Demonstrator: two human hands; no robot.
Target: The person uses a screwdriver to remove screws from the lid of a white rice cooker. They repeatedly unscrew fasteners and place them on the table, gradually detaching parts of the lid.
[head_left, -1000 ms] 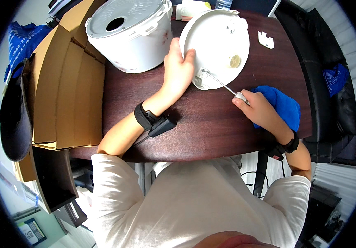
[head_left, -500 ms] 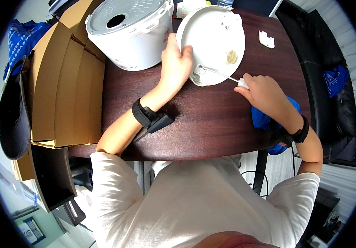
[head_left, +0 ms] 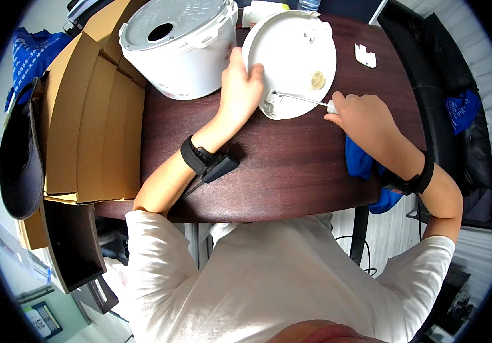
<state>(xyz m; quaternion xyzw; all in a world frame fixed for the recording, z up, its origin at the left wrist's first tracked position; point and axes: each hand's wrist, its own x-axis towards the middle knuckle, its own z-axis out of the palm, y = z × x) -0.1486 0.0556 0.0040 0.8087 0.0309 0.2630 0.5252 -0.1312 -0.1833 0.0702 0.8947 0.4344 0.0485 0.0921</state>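
Note:
My left hand [head_left: 241,86] grips the left rim of a round white plastic cover [head_left: 290,60], tilted above the table, with its thumb over the edge. In my right hand [head_left: 366,117] is a screwdriver [head_left: 304,99] with a pale handle. Its metal shaft points left, and the tip meets a small bracket [head_left: 272,98] near the cover's lower left edge. A yellowish round patch [head_left: 318,80] shows on the cover. Behind my left hand stands a white rice cooker body [head_left: 186,63] with a grey perforated top and a dark round hole.
A small white plastic piece [head_left: 365,56] lies at the table's right. Blue cloth [head_left: 359,159] sits under my right forearm. Tall cardboard boxes [head_left: 94,120] line the left side of the brown table [head_left: 280,177]. A clear bottle [head_left: 310,4] stands at the back.
My right elbow has swung outward and my right hand has turned and risen slightly, with the screwdriver tip still at the bracket. The left hand keeps its hold on the cover.

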